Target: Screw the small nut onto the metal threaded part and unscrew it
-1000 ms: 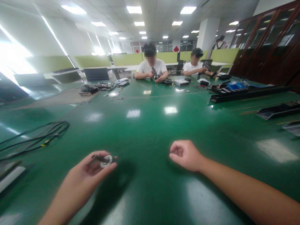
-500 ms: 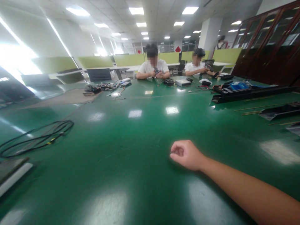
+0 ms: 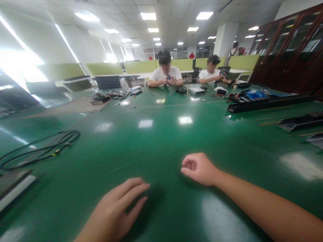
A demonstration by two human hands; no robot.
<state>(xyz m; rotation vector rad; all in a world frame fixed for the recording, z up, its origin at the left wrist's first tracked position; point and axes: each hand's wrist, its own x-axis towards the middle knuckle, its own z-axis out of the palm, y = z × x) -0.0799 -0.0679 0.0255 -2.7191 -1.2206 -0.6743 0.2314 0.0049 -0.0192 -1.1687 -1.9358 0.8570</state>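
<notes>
My right hand (image 3: 198,169) rests on the green table (image 3: 161,141), right of the middle, its fingers curled round toward the thumb. Something small and dark may lie inside the curl, too small to make out. Lower and to the left, my left hand (image 3: 118,208) hovers over the tabletop with fingers stretched forward and thumb apart, holding nothing. A gap of bare green surface separates the two hands.
Coiled black cable (image 3: 60,144) lies at the left, above a flat grey-edged object (image 3: 17,190). Across the table sit two people (image 3: 165,72) with items in their hands. Black metal channels (image 3: 267,102) and thin rods lie at the right; cables and small parts line the far edge.
My left hand has come into view from the lower edge. My right hand keeps its curled pose, nearly in the same place.
</notes>
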